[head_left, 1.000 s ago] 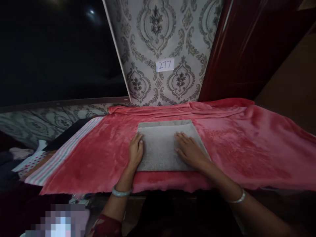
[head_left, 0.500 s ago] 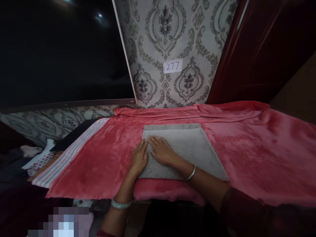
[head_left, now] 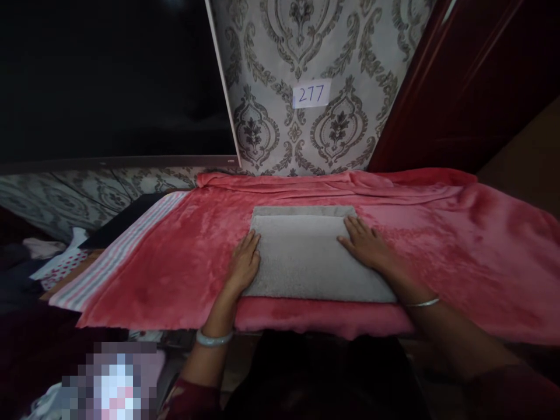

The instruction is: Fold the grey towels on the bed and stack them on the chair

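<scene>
my left hand (head_left: 245, 263) and right hand (head_left: 365, 245) lie flat, unclenched, on the folded grey towel (head_left: 306, 262) between them; pressing unevenly could, i think, skew its fold on the plush red blanket (head_left: 459, 245) beneath.

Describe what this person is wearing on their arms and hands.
Both hands are bare. The left hand has a pale green bangle at the wrist above a dark red patterned sleeve. The right hand wears a thin silver bangle.
</scene>
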`<state>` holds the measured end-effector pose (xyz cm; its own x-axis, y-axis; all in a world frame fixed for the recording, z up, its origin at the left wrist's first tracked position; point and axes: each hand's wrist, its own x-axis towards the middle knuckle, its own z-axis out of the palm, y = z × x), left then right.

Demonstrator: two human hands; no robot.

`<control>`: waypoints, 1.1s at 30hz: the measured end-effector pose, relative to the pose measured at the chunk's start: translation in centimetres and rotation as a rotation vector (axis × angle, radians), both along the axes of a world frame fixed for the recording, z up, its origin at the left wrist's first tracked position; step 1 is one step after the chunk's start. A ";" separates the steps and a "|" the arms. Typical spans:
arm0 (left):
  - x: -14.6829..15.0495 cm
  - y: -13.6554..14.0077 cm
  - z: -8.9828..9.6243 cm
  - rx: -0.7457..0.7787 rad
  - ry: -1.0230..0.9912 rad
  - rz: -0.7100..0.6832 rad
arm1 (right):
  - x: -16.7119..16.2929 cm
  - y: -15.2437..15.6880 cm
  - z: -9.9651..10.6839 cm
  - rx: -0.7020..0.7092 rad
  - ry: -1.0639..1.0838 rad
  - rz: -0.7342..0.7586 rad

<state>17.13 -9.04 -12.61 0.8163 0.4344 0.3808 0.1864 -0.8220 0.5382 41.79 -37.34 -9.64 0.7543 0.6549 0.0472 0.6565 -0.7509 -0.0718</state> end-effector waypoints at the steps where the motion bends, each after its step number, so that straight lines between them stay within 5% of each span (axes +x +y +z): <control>1: -0.1 0.1 0.1 -0.025 -0.009 -0.009 | 0.0 -0.6 0.1 0.009 0.006 -0.015; 5: -0.7 0.6 0.6 -0.202 -0.108 -0.033 | -2.8 -0.3 1.9 0.110 -0.056 -0.040; 9: -1.2 0.5 0.9 -0.277 -0.184 -0.017 | -10.7 3.8 3.8 0.172 -0.001 0.231; 13: -1.0 0.1 0.6 -0.166 -0.134 -0.008 | -18.9 8.2 3.0 0.170 0.063 0.574; 16: -0.9 0.0 0.3 -0.117 -0.126 -0.009 | -21.3 9.1 1.4 0.196 0.038 0.642; 20: -1.1 -0.1 0.4 -0.097 -0.115 -0.025 | -19.3 6.4 -0.1 0.193 -0.014 0.569; 29: -1.1 -0.1 0.6 -0.107 -0.135 -0.019 | -12.1 -6.1 -3.5 0.202 -0.209 0.153; 33: -1.0 0.1 0.4 -0.105 -0.155 -0.017 | -10.6 -8.7 -3.5 0.184 -0.179 0.027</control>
<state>16.09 -8.93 -12.18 0.7586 0.4654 0.4561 0.0811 -0.7619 0.6426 31.21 -46.05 -13.18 0.7051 0.6429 0.2992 0.6910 -0.7177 -0.0863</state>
